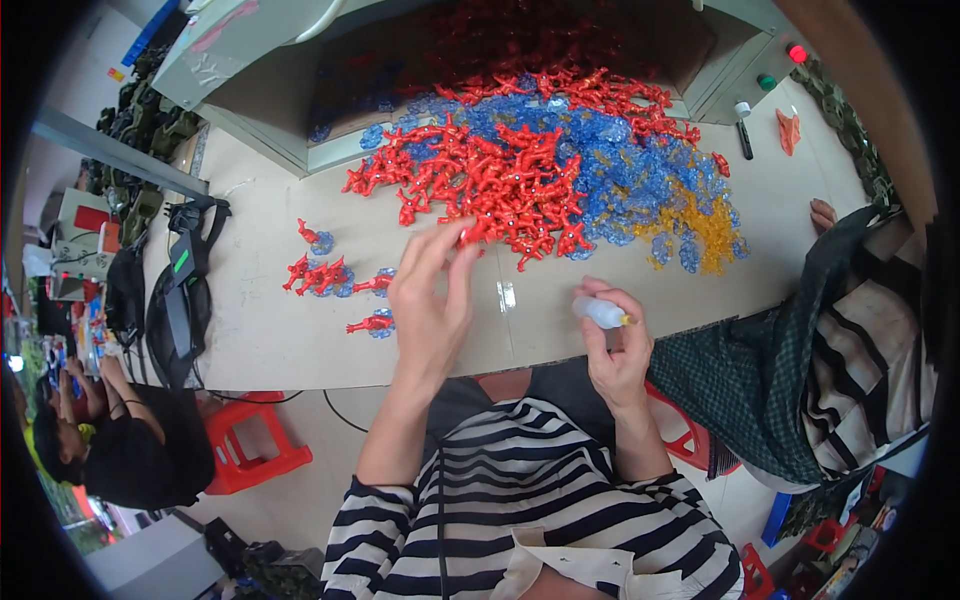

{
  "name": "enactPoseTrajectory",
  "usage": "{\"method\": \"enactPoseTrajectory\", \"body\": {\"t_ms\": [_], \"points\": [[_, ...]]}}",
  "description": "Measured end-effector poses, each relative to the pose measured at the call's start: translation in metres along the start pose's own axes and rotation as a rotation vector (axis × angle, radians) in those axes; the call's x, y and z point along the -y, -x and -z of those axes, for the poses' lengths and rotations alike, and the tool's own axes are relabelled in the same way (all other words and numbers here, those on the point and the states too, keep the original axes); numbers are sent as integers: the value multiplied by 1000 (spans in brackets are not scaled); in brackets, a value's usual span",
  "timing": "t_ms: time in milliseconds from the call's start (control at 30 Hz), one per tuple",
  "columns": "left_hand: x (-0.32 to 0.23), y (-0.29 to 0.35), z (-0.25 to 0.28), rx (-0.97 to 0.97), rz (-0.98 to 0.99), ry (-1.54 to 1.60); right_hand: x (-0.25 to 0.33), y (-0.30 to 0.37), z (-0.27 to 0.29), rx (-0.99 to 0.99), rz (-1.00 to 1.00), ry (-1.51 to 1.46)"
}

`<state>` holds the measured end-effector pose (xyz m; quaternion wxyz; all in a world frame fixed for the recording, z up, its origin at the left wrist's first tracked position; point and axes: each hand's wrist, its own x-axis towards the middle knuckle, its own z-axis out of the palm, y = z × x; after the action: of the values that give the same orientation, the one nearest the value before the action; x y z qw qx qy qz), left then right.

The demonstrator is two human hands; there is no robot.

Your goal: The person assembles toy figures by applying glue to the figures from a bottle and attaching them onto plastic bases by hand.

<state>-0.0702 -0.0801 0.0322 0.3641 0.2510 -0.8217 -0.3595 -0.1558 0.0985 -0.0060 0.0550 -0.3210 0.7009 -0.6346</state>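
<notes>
Several red figures (318, 275) are set toward the left edge of the worktop (250, 330), likely for separation; by the pile (490, 180), a red piece (472, 235) is pinched by the left hand (432, 290); near the front edge, a bottle (600, 312) is clasped by the right hand (622, 358), presumably for control.

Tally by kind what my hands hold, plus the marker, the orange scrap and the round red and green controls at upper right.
Bottle in the right hand: 1
Red piece in the left hand: 1
Marker: 1
Orange scrap: 1
Red control and green control: 2
Total: 6
</notes>
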Motion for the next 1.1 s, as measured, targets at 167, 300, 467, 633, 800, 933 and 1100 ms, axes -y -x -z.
{"method": "enactPoseTrajectory", "body": {"t_ms": [167,300,467,633,800,933,1100], "points": [[-14,49,15,236,709,960,20,9,9,113,-115,-92],[-9,70,19,269,760,1063,39,5,14,243,9,48],[-21,73,22,253,899,1209,40,6,15,283,31,39],[-10,89,25,186,826,1224,42,12,16,199,-88,-118],[-10,90,27,235,845,1362,43,9,20,250,66,-83],[-4,96,22,201,885,1541,44,10,20,239,148,-78],[-4,94,21,229,1048,1736,47,13,18,218,75,-3]]}}
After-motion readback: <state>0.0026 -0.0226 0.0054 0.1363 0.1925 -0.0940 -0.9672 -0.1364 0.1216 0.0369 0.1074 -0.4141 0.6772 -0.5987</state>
